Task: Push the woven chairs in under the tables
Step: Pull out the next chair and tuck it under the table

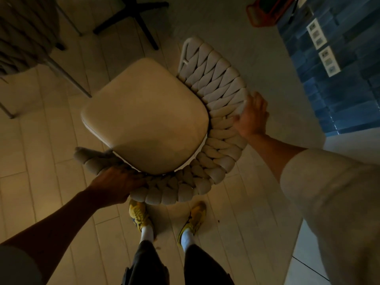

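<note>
A woven chair (213, 87) with a cream cushion seat and a thick braided backrest stands right below me, seen from above. My left hand (115, 185) grips the braided backrest at its lower left. On the right side of the same backrest my right hand (251, 116) is closed over the rim. The black cross foot of a table (137, 14) shows at the top of the view, beyond the chair. The tabletop itself is out of view.
A second woven chair (24, 36) with thin metal legs stands at the upper left. A blue tiled wall (337, 85) with white sockets runs along the right. An orange object (267, 11) sits on the floor at top right. My feet in yellow shoes (166, 219) are just behind the chair.
</note>
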Action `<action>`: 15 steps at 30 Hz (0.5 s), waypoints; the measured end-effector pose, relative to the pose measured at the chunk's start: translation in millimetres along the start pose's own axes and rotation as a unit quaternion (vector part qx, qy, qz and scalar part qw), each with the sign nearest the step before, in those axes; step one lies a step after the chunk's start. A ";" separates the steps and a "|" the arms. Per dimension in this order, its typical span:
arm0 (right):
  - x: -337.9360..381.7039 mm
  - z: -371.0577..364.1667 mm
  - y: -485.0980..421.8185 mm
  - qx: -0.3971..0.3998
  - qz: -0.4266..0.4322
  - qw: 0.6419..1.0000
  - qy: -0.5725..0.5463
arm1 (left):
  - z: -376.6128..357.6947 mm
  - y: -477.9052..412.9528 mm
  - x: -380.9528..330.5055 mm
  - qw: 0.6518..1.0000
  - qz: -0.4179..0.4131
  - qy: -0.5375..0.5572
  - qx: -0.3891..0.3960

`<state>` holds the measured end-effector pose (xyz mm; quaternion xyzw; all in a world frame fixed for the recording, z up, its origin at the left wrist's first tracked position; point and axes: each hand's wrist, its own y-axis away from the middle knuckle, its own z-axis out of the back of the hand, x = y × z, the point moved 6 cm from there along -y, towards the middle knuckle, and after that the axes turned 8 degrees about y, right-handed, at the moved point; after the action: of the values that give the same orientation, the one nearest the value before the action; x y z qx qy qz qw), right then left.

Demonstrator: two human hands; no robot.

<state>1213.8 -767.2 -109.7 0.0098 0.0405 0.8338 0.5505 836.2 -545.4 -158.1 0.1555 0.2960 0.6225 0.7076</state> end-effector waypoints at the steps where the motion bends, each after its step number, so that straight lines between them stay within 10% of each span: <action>1: -6.4 -12.8 3.6 0.026 -0.059 0.996 -0.065 | 2.1 -0.1 -0.3 1.000 -0.002 -0.002 -0.004; 5: -21.2 -50.4 28.1 0.048 -0.213 0.945 -0.245 | 9.4 1.4 -5.3 1.000 0.000 0.012 -0.028; 15: -21.7 -55.0 29.6 0.014 -0.193 0.954 -0.227 | 24.6 7.4 -38.6 0.981 0.087 0.169 -0.038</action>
<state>1191.8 -801.8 -161.6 0.1985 -0.0728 0.6866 0.6956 843.5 -577.9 -125.9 0.0467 0.3728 0.7097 0.5960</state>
